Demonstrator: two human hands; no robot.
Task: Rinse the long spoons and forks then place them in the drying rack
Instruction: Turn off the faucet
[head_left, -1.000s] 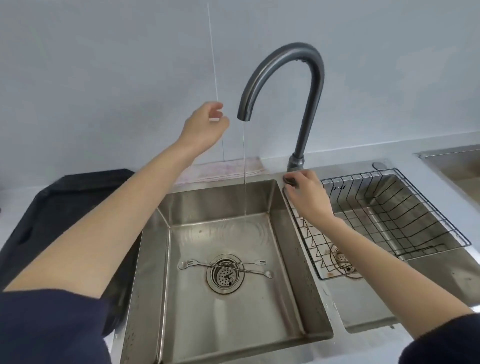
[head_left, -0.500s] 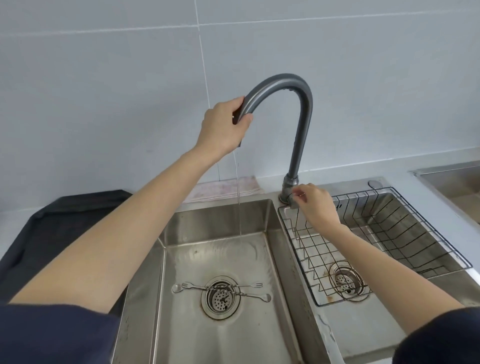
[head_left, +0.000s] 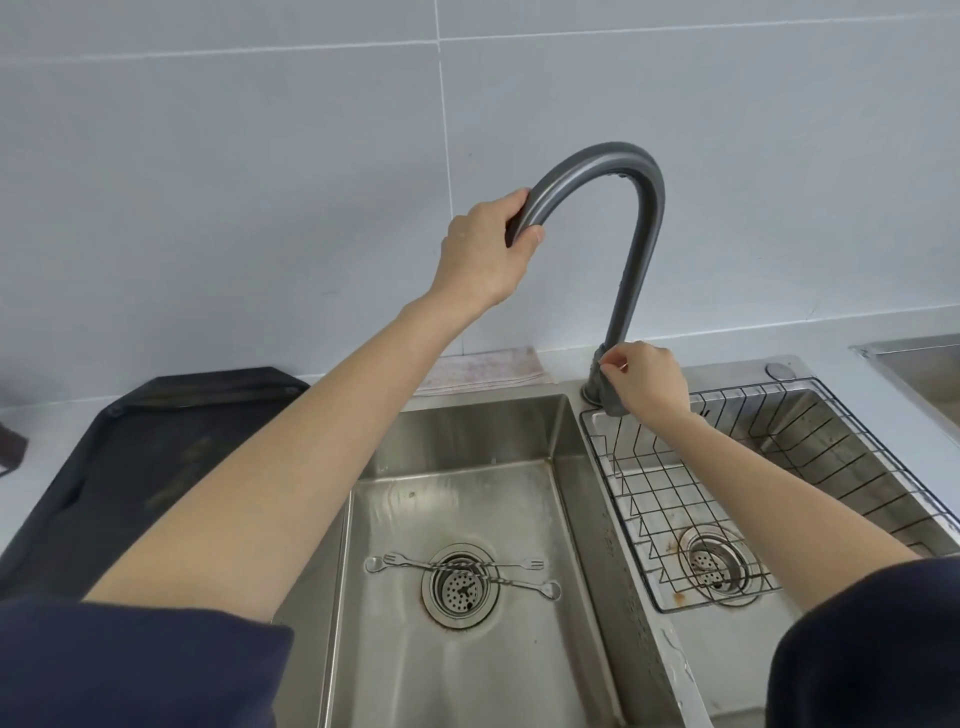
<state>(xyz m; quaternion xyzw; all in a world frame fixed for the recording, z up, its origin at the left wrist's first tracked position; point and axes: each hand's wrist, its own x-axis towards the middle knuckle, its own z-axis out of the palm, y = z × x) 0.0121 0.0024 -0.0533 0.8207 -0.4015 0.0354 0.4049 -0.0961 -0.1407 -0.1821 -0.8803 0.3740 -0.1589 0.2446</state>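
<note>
Long thin metal spoons and forks (head_left: 524, 564) lie crossed over the drain strainer (head_left: 460, 587) on the floor of the left sink basin (head_left: 467, 431). My left hand (head_left: 480, 260) is wrapped around the spout end of the grey gooseneck tap (head_left: 636, 249), high above the basin. My right hand (head_left: 644, 382) grips the tap's handle at its base. A black wire drying rack (head_left: 810, 452) sits in the right basin, with no cutlery in it. No water stream is visible under the spout.
A dark tray (head_left: 130, 441) lies on the counter to the left. A folded cloth (head_left: 488, 369) rests behind the left basin against the tiled wall. Another steel basin edge (head_left: 914, 358) shows at far right.
My left hand rose to the spout and closed around it. The thin water stream seen earlier is gone. My right hand stays at the tap's base. The camera tilted up.
</note>
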